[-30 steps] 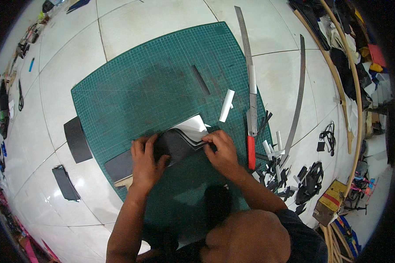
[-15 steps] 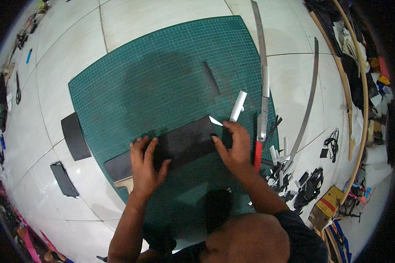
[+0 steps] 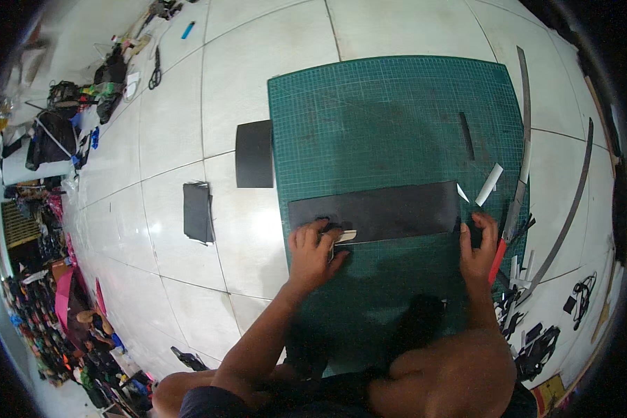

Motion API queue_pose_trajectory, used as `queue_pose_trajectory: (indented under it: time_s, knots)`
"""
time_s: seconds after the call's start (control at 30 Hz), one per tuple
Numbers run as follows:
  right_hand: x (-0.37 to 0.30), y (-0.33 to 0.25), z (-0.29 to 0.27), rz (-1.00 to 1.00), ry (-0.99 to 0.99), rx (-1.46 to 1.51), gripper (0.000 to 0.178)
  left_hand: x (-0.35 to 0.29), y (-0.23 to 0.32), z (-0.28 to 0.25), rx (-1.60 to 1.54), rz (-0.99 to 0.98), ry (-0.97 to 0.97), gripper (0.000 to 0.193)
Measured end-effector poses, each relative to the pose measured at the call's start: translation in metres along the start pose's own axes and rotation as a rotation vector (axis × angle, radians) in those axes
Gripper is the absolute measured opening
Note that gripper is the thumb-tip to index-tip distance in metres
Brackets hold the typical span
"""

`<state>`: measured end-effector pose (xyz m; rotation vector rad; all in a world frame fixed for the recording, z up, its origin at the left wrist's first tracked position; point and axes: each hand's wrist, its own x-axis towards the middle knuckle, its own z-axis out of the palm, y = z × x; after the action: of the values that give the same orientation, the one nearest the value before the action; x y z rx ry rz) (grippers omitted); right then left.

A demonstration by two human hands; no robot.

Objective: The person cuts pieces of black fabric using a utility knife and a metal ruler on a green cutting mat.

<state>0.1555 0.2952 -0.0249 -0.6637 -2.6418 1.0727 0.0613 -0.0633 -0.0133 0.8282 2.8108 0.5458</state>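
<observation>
A long black rectangular sheet [image 3: 397, 209] lies across the green gridded cutting mat [image 3: 390, 90]. My left hand [image 3: 312, 254] is at the sheet's near left part, fingers closed around a narrow cream-coloured piece [image 3: 346, 236]; most of that piece is hidden by the fingers, so its kind is unclear. By the sheet's right end rests my right hand [image 3: 479, 251], thumb and fingers apart, holding nothing. Just beyond it lie a small pointed white scrap [image 3: 462, 194] and a white strip [image 3: 489, 184]. A red-handled tool [image 3: 497, 262] is beside the right hand.
Long grey strips [image 3: 570, 209] lie right of the mat, with black and white offcuts [image 3: 519, 285] nearby. A thin black strip [image 3: 466, 136] is on the mat. Left on the tiled floor are a black piece [image 3: 254, 155], a dark stack [image 3: 198, 212] and scissors [image 3: 155, 70].
The view has swung left. My left hand has taken up the cream piece, which lay by the sheet's near left corner. My right hand has drawn back from the white scrap.
</observation>
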Motion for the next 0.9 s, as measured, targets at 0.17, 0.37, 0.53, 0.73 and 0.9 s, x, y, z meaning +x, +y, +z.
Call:
queue_pose_trajectory:
  time_s: [0.17,0.37,0.53,0.73,0.9]
  knots:
    - [-0.021,-0.006,-0.007,0.033,0.002,-0.005,0.027,0.013,0.01,-0.023,-0.106,-0.015,0.046,0.052]
    - [-0.036,-0.014,-0.03,0.09,0.065,0.016,0.026,0.073,-0.117,-0.022,0.029,-0.568,0.545,0.092]
    - [-0.049,-0.003,-0.029,0.048,0.15,0.036,0.028,0.08,-0.213,-0.021,0.137,-0.945,0.172,0.113]
    - [-0.055,0.001,-0.04,0.067,0.187,0.162,0.028,0.066,-0.235,-0.058,-0.562,-0.687,0.448,0.053]
    - [-0.051,0.015,-0.035,0.231,0.106,0.36,0.034,0.111,-0.032,-0.125,-1.005,-0.433,0.495,0.046]
